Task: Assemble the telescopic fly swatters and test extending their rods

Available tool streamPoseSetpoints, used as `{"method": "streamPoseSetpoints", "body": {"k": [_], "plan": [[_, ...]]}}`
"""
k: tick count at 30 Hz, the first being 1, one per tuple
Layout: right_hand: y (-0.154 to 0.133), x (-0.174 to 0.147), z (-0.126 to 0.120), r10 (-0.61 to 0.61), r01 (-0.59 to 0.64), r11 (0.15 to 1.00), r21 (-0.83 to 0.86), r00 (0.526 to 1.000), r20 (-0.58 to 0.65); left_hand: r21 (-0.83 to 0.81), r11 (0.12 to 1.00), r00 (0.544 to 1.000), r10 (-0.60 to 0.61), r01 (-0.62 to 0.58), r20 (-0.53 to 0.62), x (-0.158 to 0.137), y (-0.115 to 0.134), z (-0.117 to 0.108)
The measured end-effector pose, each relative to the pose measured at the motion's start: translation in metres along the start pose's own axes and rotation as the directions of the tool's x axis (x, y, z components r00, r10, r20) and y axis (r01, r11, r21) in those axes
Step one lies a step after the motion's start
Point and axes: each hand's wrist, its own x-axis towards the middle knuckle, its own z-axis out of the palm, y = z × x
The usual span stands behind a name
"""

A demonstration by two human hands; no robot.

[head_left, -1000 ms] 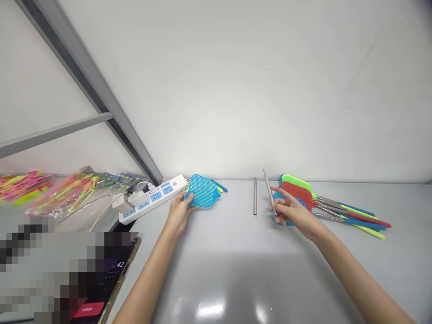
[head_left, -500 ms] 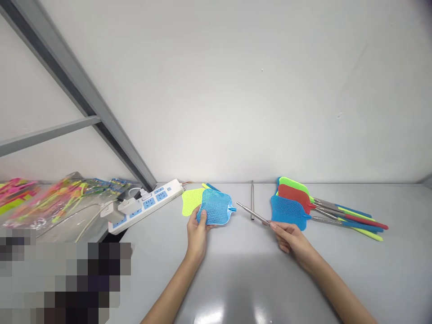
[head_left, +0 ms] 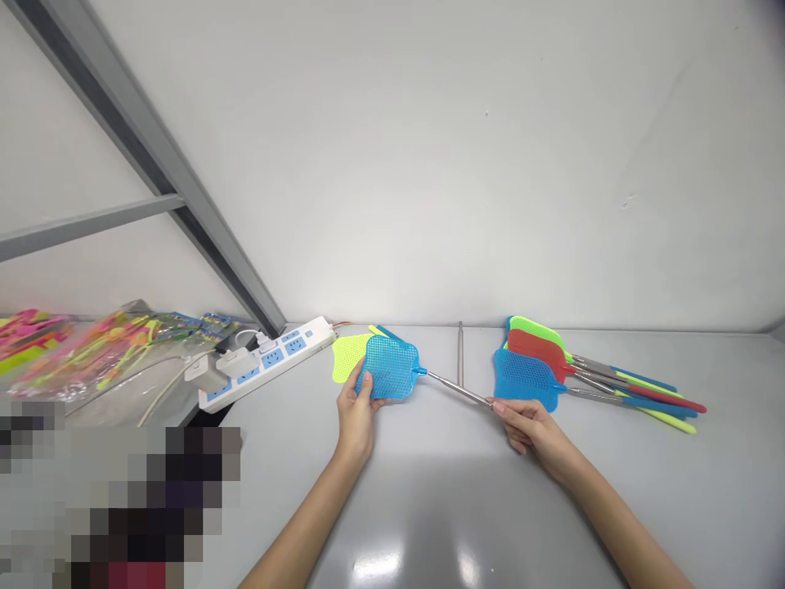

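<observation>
My left hand (head_left: 357,413) is closed on a blue fly swatter head (head_left: 391,368), thumb on top of its mesh. Between the fingers of my right hand (head_left: 533,429) is the end of a thin metal rod (head_left: 457,388), whose far tip meets the socket of the blue head. Behind the blue head lies a yellow swatter head (head_left: 348,358), partly covered. A second metal rod (head_left: 460,352) rests on the table by the wall. To the right, several swatters with handles are piled, a blue one (head_left: 527,381) in front of a red one (head_left: 540,350).
A white power strip (head_left: 270,364) with plugs and cables lies on the left of the grey table (head_left: 405,507). Beyond it are plastic bags (head_left: 110,352) of colourful items. A grey metal frame (head_left: 165,172) stands against the wall. The lower left corner is pixelated.
The rod in my right hand and the blue swatter head have come together; a small gap between them has closed. The camera view has shifted slightly.
</observation>
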Motion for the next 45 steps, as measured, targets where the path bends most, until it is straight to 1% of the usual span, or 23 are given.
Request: {"method": "streamPoseSetpoints", "body": {"k": [4,9,12,16,19,26,31,38,45], "plan": [[0.000,-0.001,0.001,-0.013,0.013,1.000,-0.016,1.000,-0.002,-0.008,1.000,1.000,-0.010,0.010,0.009,-0.001,0.001,0.000],[0.001,-0.002,-0.001,-0.033,0.035,0.998,-0.057,0.999,0.028,0.028,0.999,1.000,0.016,-0.016,0.014,0.000,0.005,0.000],[0.001,-0.001,-0.002,-0.042,0.048,0.994,-0.100,0.998,0.056,0.065,0.998,1.000,0.026,-0.027,0.018,0.001,0.008,-0.002],[0.002,-0.001,-0.003,-0.048,0.060,0.983,-0.171,0.996,0.073,0.082,0.997,1.000,0.010,-0.012,0.021,0.004,0.011,-0.005],[0.002,-0.001,-0.004,-0.038,0.049,0.982,-0.184,0.997,0.064,0.080,0.997,1.000,0.013,-0.014,0.021,0.006,0.012,-0.007],[0.001,-0.002,-0.005,-0.035,0.053,0.975,-0.217,0.996,0.087,0.019,1.000,0.997,0.014,-0.015,0.077,0.009,0.017,-0.009],[0.000,-0.003,-0.004,-0.036,0.054,0.971,-0.231,0.996,0.083,0.027,1.000,0.998,-0.001,0.000,0.064,0.008,0.018,-0.009],[0.001,-0.003,-0.005,-0.042,0.065,0.961,-0.268,0.995,0.089,0.139,0.987,0.996,0.072,-0.078,0.049,0.006,0.016,-0.009],[0.004,-0.003,-0.006,-0.059,0.083,0.951,-0.297,0.994,0.090,0.228,0.954,0.981,0.187,-0.192,0.046,0.000,0.019,-0.003]]}}
